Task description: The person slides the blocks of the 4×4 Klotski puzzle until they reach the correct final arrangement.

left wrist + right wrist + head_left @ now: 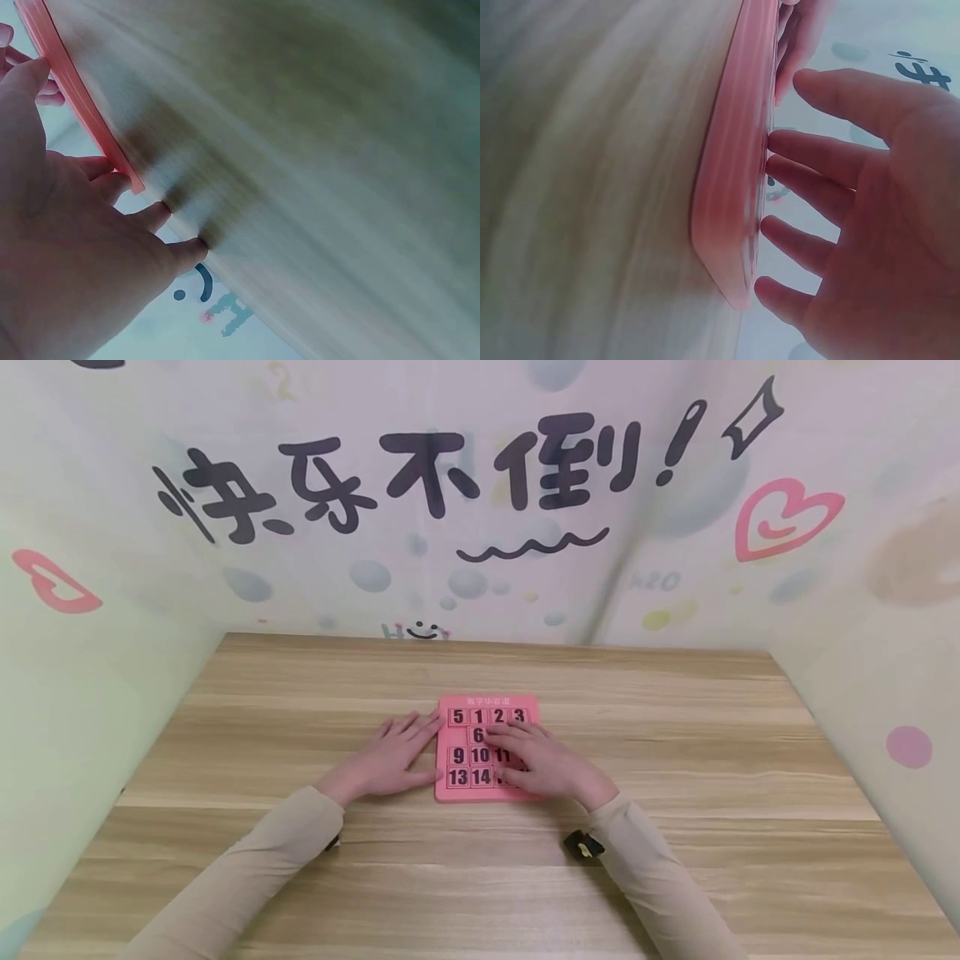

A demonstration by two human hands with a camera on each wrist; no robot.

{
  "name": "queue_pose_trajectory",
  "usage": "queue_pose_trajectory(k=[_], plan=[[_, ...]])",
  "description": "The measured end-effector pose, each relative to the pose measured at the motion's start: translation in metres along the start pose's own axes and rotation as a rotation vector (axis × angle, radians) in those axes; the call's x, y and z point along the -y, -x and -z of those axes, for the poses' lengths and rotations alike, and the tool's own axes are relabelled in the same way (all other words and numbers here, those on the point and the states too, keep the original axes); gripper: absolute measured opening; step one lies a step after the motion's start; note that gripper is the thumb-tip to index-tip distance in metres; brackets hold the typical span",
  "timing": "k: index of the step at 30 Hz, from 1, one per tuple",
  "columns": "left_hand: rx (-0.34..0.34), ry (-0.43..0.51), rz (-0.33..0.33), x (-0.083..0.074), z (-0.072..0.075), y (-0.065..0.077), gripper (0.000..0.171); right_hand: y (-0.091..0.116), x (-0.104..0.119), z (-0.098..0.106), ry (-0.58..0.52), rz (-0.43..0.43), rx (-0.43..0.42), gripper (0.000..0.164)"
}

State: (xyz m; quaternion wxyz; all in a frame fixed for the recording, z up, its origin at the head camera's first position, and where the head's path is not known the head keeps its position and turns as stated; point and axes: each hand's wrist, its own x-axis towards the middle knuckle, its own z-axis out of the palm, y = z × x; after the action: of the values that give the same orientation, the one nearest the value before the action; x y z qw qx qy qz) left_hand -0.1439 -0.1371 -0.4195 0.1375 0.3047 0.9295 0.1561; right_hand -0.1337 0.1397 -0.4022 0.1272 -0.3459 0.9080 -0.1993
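Note:
A pink sliding number puzzle (465, 795) lies flat on the table, its black-numbered tiles facing up. The top row reads 5, 1, 2, 3, and a gap shows left of the 6 tile (477, 735). My left hand (390, 760) rests at the puzzle's left side, thumb and index finger touching its edge (79, 97) and other fingertips on the wood. Over the right half of the tiles spreads my right hand (543, 760), its fingertips at the top face and its fingers fairly straight. Tiles under that hand are partly hidden.
The wooden table (300, 677) extends around the puzzle on all sides. Behind it hangs a pale printed curtain (420, 577) with black characters and hearts. A small black object (583, 845) sits at the right sleeve's cuff.

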Motion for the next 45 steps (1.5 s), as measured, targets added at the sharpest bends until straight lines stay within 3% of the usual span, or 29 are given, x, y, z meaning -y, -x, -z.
queue_pose_trajectory(k=[15, 25, 37, 45], plan=[[-0.006, -0.018, -0.019, 0.000, 0.001, 0.001, 0.081, -0.024, 0.010, -0.003, 0.048, 0.008, 0.041, 0.054], [-0.001, -0.016, -0.016, -0.002, 0.002, 0.001, 0.081, -0.042, 0.005, -0.005, 0.032, -0.003, 0.014, 0.057], [0.002, -0.006, -0.005, 0.000, 0.002, 0.001, 0.081, -0.044, 0.009, -0.004, 0.055, -0.040, 0.043, 0.058], [0.002, -0.007, -0.005, -0.001, 0.002, 0.001, 0.080, -0.042, 0.008, -0.004, 0.072, 0.001, 0.052, 0.057]])
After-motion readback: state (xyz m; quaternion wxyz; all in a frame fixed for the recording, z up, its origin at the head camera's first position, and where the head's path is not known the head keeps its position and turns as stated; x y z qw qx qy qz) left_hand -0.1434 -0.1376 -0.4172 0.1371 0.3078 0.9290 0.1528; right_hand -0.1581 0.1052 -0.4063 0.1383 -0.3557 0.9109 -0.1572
